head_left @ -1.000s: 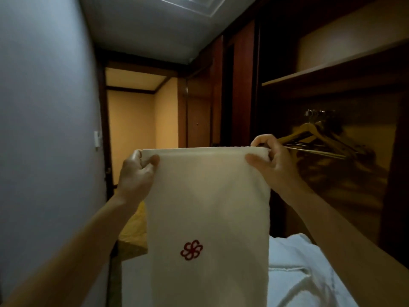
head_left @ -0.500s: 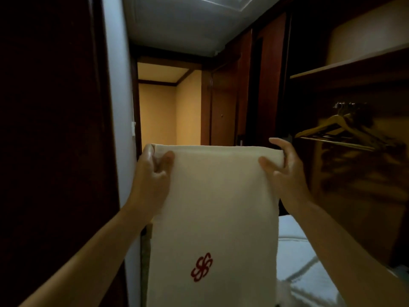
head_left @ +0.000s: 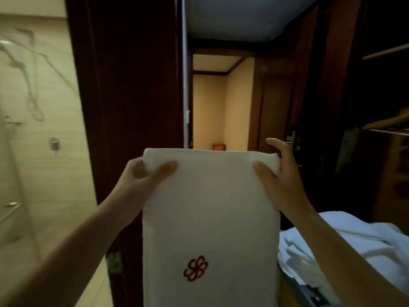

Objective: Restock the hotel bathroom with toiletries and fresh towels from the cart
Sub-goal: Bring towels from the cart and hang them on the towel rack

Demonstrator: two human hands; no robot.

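One folded white towel (head_left: 210, 207) hung upright at the centre of the view, a red emblem (head_left: 195, 268) stitched near its lower part. Left hand (head_left: 141, 180) pinched the top left corner, thumb on the front and fingers behind. Right hand (head_left: 280, 176) pinched the top right corner the same way, one finger lifted above the edge. White linen (head_left: 332, 242) lay heaped just right of the towel. Behind it stood a dark wooden door frame (head_left: 132, 85), with a marbled bathroom wall (head_left: 39, 151) to the left.
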